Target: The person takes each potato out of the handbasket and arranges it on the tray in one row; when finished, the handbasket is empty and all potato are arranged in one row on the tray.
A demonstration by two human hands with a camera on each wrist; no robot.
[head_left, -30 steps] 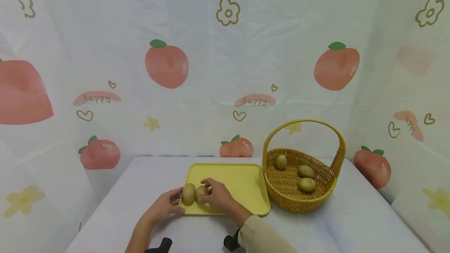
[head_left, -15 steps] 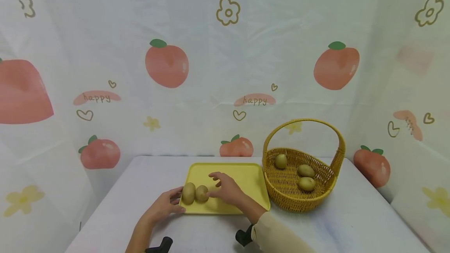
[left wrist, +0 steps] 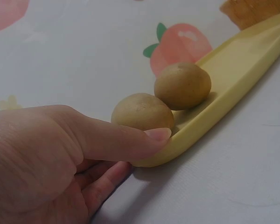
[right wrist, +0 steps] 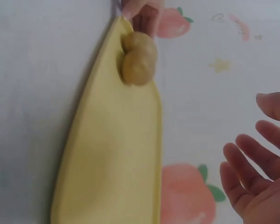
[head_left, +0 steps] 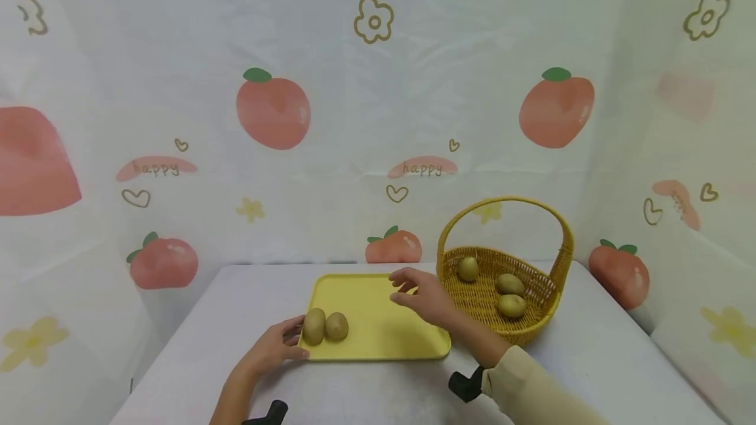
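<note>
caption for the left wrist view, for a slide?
Left hand grips the corner of a yellow tray holding two kiwis.

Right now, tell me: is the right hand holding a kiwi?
No. The right hand hovers open and empty above the yellow tray, while both kiwis lie by the left hand.
</note>
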